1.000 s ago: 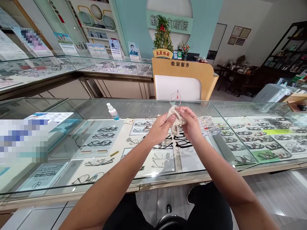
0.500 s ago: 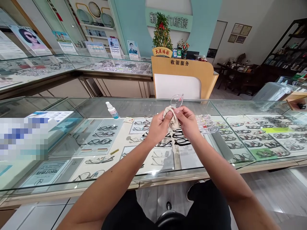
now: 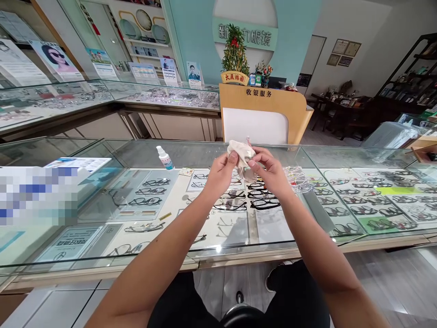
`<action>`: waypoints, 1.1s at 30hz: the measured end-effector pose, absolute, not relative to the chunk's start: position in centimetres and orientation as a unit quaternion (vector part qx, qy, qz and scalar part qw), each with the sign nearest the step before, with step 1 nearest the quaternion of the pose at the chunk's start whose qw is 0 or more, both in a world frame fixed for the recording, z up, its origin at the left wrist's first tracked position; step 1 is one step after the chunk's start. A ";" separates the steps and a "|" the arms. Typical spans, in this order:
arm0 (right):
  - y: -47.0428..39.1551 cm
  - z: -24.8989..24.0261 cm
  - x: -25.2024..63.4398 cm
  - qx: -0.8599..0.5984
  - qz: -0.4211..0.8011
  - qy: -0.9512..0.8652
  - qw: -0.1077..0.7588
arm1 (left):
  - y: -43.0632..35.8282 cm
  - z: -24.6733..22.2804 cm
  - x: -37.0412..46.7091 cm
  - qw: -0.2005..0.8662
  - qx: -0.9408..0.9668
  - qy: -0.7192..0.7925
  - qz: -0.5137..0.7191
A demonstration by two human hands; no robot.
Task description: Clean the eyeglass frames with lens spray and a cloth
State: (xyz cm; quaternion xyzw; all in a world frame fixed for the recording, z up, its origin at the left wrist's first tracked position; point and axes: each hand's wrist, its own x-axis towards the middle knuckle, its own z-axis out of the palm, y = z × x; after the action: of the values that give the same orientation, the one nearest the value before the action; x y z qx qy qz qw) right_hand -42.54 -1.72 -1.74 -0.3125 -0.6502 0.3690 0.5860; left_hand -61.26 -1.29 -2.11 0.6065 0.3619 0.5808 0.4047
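Observation:
My left hand [image 3: 221, 172] pinches a pale cleaning cloth [image 3: 240, 149] between thumb and fingers above the glass counter. Close beside it, my right hand [image 3: 269, 169] is closed on a pair of clear-framed glasses [image 3: 250, 175]. One lens hangs below the cloth, and the cloth covers much of the rest of the glasses. A white spray bottle [image 3: 165, 158] with a blue and red label stands on the counter to the left of my hands. Near its base lies a small patterned packet [image 3: 185, 171].
The glass display counter [image 3: 218, 249] runs across in front of me, with rows of eyeglasses [image 3: 262, 200] inside. Beyond it stands a wooden cashier desk [image 3: 297, 102] with a plant [image 3: 235, 50]. Printed sheets [image 3: 77, 164] lie at the left. A stool [image 3: 241, 314] is below me.
The glasses have turned over: a lens stood up above my hands before and now one hangs below the cloth. The cloth has spread upward over them. The view has shifted slightly.

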 end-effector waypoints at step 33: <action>-3.1 -2.0 -44.3 -0.290 0.528 -0.605 0.521 | -2.2 -0.8 -61.3 0.395 0.592 0.340 0.615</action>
State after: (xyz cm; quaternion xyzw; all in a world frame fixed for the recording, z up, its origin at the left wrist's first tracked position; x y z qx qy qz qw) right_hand -44.33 -3.13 -2.02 -0.2896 -0.6051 0.5283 0.5205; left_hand -61.33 -2.18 -0.83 0.5922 0.3396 0.6145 0.3953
